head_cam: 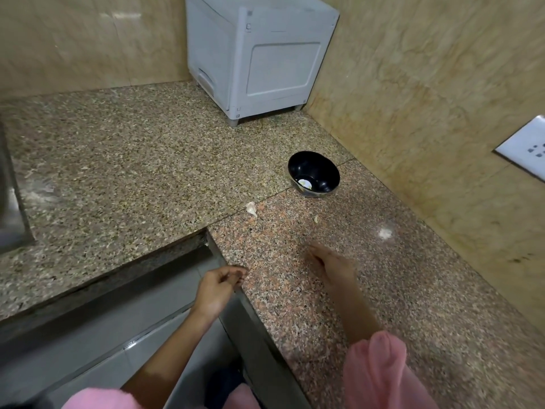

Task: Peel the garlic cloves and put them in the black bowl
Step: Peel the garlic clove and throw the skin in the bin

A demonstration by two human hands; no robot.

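A black bowl stands on the granite counter near the right wall, with a pale peeled clove inside it. An unpeeled garlic clove lies on the counter to the bowl's front left. A smaller pale bit lies in front of the bowl; whether it is a clove or skin I cannot tell. My left hand hovers at the counter's inner corner edge, fingers curled together, nothing visible in them. My right hand is blurred above the counter, fingers extended toward the cloves, holding nothing.
A grey-white appliance stands in the back corner. Tiled walls close the counter at the back and right, with a white wall socket on the right. A metal sink edge shows at the far left.
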